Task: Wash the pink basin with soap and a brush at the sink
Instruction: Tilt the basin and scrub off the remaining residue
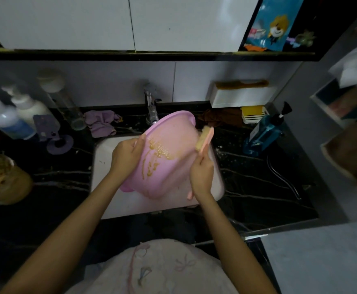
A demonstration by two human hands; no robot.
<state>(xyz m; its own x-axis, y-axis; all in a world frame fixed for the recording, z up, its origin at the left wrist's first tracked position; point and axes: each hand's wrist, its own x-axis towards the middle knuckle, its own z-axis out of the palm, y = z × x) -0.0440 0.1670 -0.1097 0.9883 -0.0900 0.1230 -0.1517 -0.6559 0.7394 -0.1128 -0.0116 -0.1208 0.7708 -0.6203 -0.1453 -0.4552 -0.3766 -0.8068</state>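
Note:
The pink basin is tilted over the white sink, its underside towards me and streaked with yellowish soap. My left hand grips the basin's left rim. My right hand holds the pink handle of a brush. The brush's bristles press against the basin's right side. The basin's upper rim sits just below the chrome tap.
Black marble counter surrounds the sink. Pump bottles and a purple holder stand at the left, a purple cloth behind the sink. A blue soap dispenser and a white box are at the right.

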